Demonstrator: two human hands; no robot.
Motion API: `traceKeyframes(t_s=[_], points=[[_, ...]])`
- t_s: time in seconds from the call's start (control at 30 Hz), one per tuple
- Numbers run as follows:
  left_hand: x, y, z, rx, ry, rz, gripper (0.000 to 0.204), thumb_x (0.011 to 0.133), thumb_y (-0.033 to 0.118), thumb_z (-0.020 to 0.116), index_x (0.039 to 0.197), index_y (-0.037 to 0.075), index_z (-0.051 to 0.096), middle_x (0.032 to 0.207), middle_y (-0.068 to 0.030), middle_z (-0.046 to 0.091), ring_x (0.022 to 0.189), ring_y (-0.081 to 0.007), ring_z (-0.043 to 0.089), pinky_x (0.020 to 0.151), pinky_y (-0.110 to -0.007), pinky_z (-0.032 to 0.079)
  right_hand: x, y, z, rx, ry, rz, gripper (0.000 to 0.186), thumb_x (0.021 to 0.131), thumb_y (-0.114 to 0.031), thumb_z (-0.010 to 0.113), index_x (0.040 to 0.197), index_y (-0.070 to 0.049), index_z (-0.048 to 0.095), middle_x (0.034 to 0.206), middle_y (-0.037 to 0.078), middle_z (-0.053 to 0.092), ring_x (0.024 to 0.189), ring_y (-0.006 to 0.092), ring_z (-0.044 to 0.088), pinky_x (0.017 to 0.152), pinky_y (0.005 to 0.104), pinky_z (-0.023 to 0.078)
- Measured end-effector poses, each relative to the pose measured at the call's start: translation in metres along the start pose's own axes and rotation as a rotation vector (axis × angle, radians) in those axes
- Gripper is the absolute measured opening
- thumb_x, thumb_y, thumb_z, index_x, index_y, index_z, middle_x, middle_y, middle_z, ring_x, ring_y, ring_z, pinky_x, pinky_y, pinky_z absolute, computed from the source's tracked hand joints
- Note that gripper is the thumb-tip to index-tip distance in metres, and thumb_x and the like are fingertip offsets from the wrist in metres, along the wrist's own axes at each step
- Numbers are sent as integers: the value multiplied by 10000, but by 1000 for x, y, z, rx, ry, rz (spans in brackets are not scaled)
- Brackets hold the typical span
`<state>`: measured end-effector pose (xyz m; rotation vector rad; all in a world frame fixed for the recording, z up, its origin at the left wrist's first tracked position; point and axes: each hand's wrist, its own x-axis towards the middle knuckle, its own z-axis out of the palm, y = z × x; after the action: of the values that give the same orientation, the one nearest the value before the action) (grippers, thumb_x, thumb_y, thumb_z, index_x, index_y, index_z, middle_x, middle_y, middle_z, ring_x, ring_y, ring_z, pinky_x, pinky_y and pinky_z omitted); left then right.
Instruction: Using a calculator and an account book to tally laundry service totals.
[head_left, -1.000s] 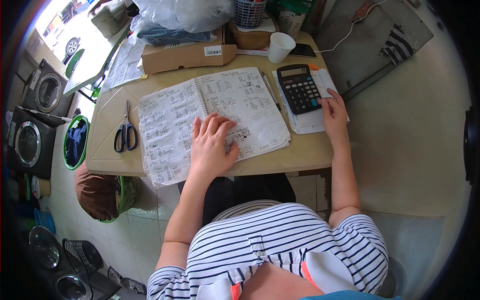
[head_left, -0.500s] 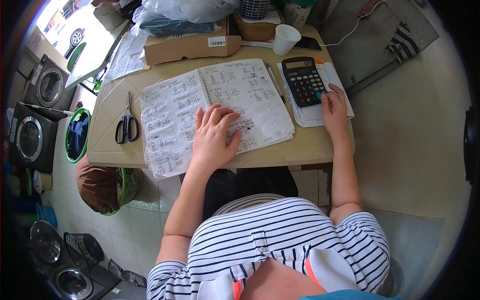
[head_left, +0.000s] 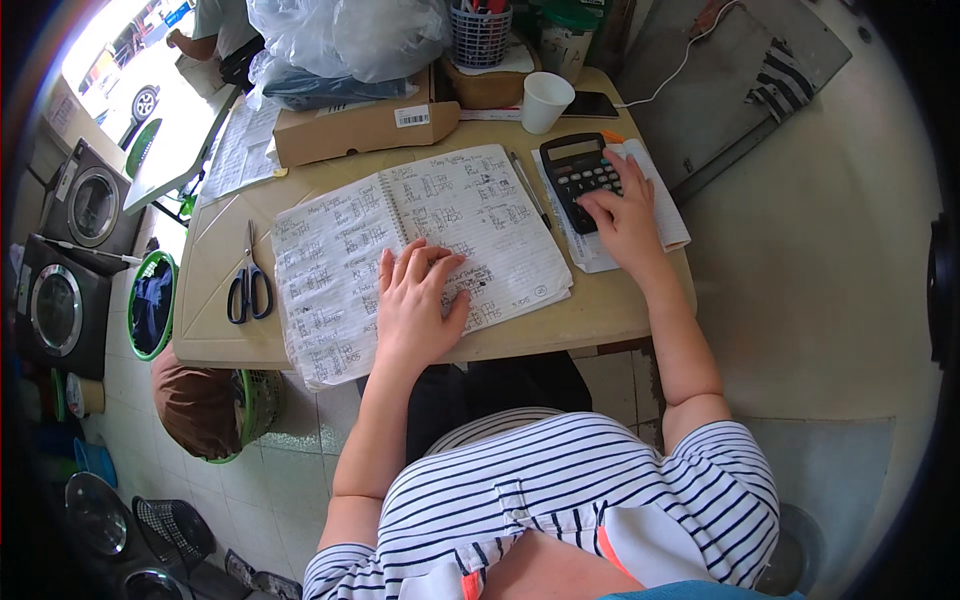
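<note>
My left hand (head_left: 416, 309) rests palm down on an open spiral notebook (head_left: 330, 250) of handwritten pages, fingers spread and slightly bent. My right hand (head_left: 627, 219) is over the black calculator (head_left: 575, 175), fingers apart and bent above its keys; I cannot tell whether a fingertip presses one. The calculator lies on papers (head_left: 665, 223) at the right of the table. A pen (head_left: 530, 190) lies between notebook and calculator. Scissors (head_left: 250, 276) with dark handles lie left of the notebook.
Behind stand a cardboard box (head_left: 355, 135), plastic bags (head_left: 350, 35), a white cup (head_left: 547, 103) and a phone (head_left: 590, 105) on the table (head_left: 220, 330). Washers (head_left: 65, 305) and laundry baskets (head_left: 150, 300) line the left. A person (head_left: 205, 40) is at the top left.
My right hand has moved from the calculator's lower right side up and over its keys. A person has come into view at the top left. My left hand stays on the notebook.
</note>
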<state>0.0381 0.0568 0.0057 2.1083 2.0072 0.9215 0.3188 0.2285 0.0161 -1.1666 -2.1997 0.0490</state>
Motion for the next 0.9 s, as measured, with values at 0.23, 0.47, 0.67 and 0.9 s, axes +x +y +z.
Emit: traceKeyframes(t_s=[0.23,0.47,0.67,0.9], points=[[-1,2,0,-5,-1,-1,389,849,245,707,1217,119,683,1283,-72,613,1407,-323,454,1243,-553,198,11,6,6,2,-104,106,130,953,-241,706,962,-148,796,1573,111,444,1511,441,270,1189,682,158],[-1,1,0,-2,-2,-5,397,841,241,715,1217,117,686,1280,-74,614,1408,-325,451,1241,-554,202,-5,30,-8,250,-29,188,195,989,-226,677,998,-65,787,1455,170,532,1427,365,420,1128,513,364],[0,1,0,3,-6,-11,401,845,244,712,1228,130,683,1290,-66,610,1410,-326,448,1245,-554,196,-21,40,-14,314,143,270,249,1023,-197,636,980,13,762,1334,206,595,1174,290,634,898,343,537],[-1,1,1,-1,0,-11,395,850,244,707,1228,136,682,1289,-65,607,1415,-325,444,1250,-556,190,-25,43,-5,259,91,249,243,1008,-144,630,926,65,721,1325,203,605,1020,294,674,825,336,535]])
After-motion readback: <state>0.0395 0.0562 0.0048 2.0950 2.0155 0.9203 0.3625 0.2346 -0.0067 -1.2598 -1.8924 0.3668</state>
